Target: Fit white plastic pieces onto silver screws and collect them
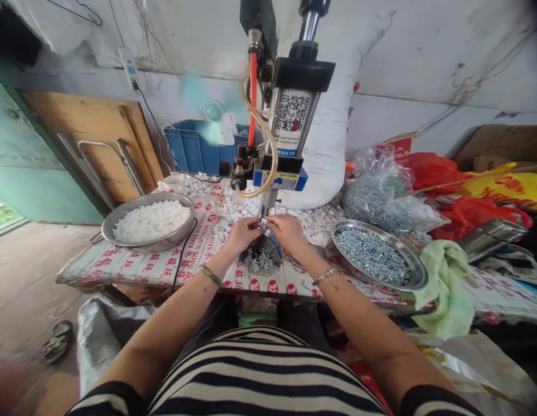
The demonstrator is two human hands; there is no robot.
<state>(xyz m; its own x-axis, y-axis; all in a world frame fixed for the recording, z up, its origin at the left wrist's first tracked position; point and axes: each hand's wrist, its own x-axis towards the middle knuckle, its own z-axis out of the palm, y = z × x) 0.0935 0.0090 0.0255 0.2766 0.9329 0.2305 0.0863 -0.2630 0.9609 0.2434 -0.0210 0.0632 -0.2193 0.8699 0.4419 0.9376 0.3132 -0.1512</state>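
Note:
Both hands meet under the ram of an upright press (289,121). My left hand (245,234) is closed in a pinch, and a small white piece (263,222) shows between its fingertips and those of my right hand (286,232). My right hand is also closed, its fingertips close beside the left ones; what it holds is too small to make out. Just below the hands lies a heap of small metal parts (263,256). White plastic pieces (246,209) are scattered behind the hands.
At the left is a metal bowl of white pieces (181,228); at the right, a metal bowl of metal pins (419,277). A green cloth (445,289) hangs over the front edge. Behind stand a blue crate (192,149) and a plastic bag of metal parts (374,199).

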